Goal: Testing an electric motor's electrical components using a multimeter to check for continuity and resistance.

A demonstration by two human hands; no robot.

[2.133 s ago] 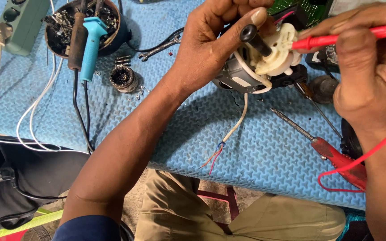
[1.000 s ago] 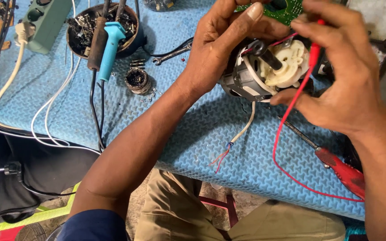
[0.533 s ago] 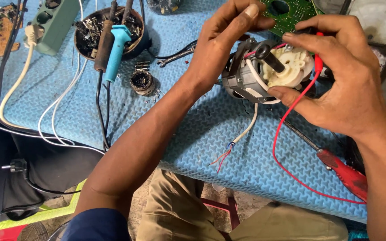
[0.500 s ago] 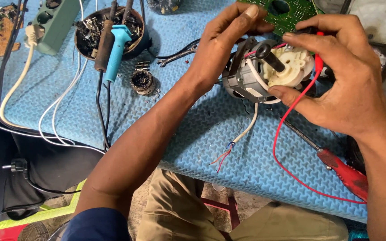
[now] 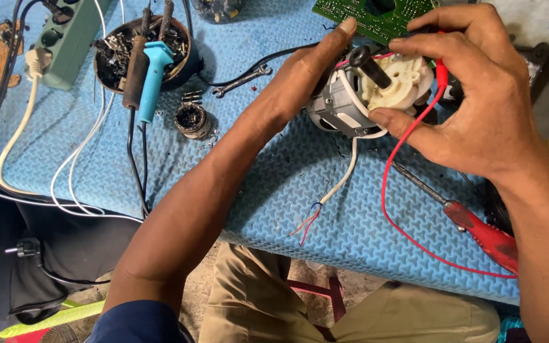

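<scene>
Blue foam mat [image 5: 274, 190] covers the surface, and at its far right the motor [image 5: 366, 95] rests on it with its black shaft tilted up. Left hand [image 5: 300, 79] clamps the motor's left side, steadying it. Right hand [image 5: 471, 101] closes over the white cap, pinching a red probe [image 5: 441, 73] against it, likely to test a contact. Screwdriver [image 5: 478, 228] lies near right; irons [image 5: 144, 70] stand in a bowl far left. Below the near edge: bare floor.
</scene>
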